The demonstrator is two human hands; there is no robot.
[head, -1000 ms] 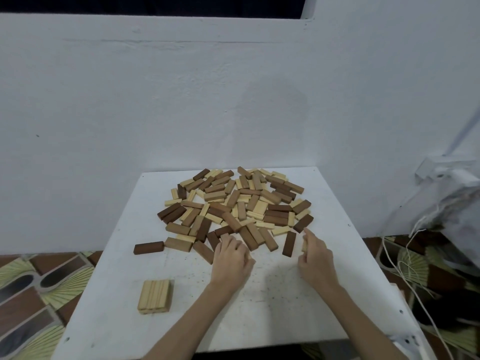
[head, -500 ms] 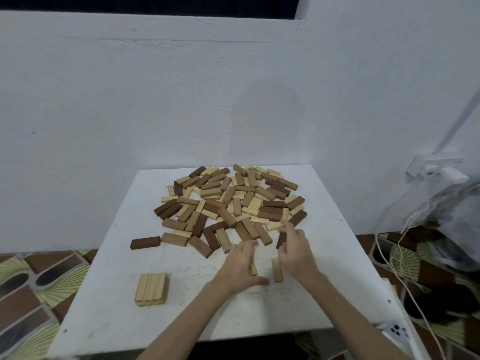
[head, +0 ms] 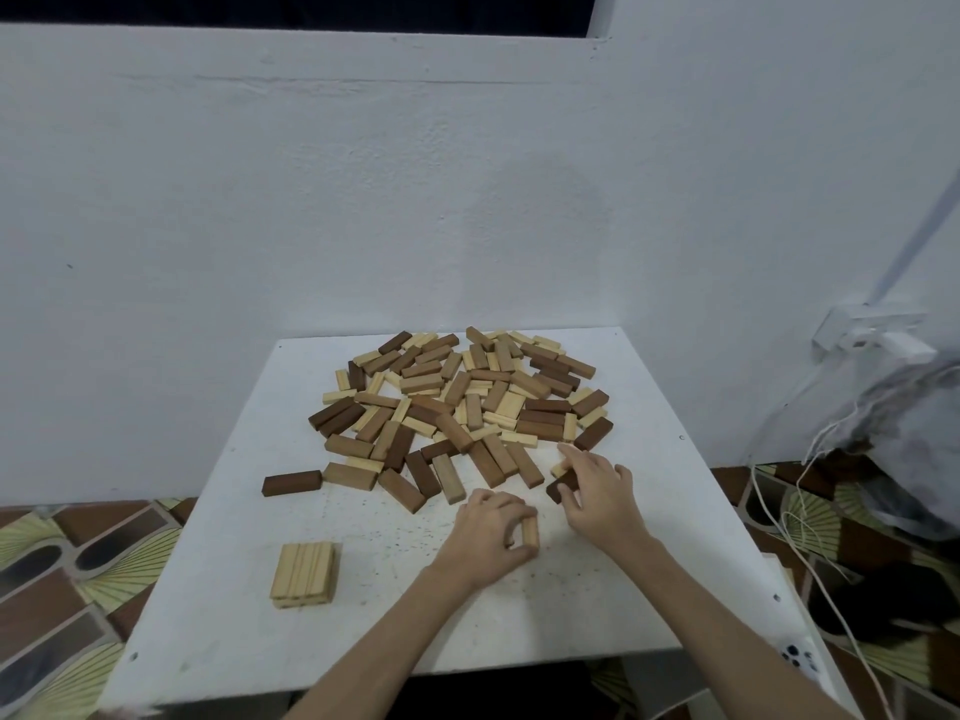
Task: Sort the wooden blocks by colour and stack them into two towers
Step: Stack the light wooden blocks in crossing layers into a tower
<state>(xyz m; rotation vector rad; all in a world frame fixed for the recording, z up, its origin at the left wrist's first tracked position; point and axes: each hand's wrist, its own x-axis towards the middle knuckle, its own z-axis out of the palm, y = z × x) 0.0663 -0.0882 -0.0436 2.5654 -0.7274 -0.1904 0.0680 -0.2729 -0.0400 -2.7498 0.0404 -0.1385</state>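
Since half a second ago, both loose pale blocks in front of me have been gathered: my left hand (head: 491,535) has closed around a light block (head: 530,531), which now stands on edge between thumb and curled fingers, just clear of the pile's near edge. My right hand (head: 597,493) has moved back up to the pile's near right fringe, where it rests over a dark block (head: 561,488), with a small pale block (head: 560,467) touching my forefinger. I cannot tell whether that hand has actually closed on either one or is only pressing on them.

Most of the blocks are unsorted, lying mixed in one heap (head: 462,407) across the far half of the white table (head: 649,563). One low stack of light blocks (head: 304,574) sits near the front left, well apart from both hands. I see no dark tower begun.

What could go wrong, as I judge it: my right fingers sit on two colours at once, so I could drag the pale piece along with the dark one and missort it. Pulling from the fringe could also nudge neighbouring blocks out over the table. The block in my left is pinched on its narrow faces and could twist loose while I carry it across to the stack.

Both forearms reach forward from the near edge, wrists low, left palm down and curled, right fingers spread and angled left towards the pile.
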